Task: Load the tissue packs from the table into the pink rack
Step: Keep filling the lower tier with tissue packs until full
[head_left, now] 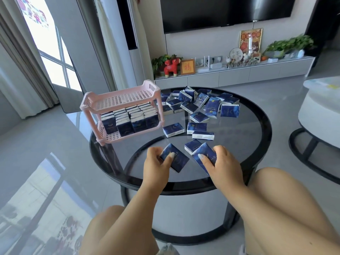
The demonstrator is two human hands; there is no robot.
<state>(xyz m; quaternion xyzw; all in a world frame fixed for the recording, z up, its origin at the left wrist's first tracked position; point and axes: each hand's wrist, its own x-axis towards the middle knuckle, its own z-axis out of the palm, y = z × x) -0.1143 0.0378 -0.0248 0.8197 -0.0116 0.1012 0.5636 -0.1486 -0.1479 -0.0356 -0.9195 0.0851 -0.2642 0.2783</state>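
We see a round dark glass counter in front of the seated person. At its left edge stands the two-tier pink rack. The rack's lower tier is packed with upright blue tissue packs; its upper tier holds none. At the far side of the counter, just right of the rack, lies a loose heap of tissue packs, some overlapping. Between that heap and the hands, several single packs lie flat and apart.

Near the front edge, each hand has its grip curled around one pack. The left hand holds the left pack, thumb on its top face. The right hand holds the right pack likewise. The right pack appears to touch another pack behind it, though we cannot confirm contact.
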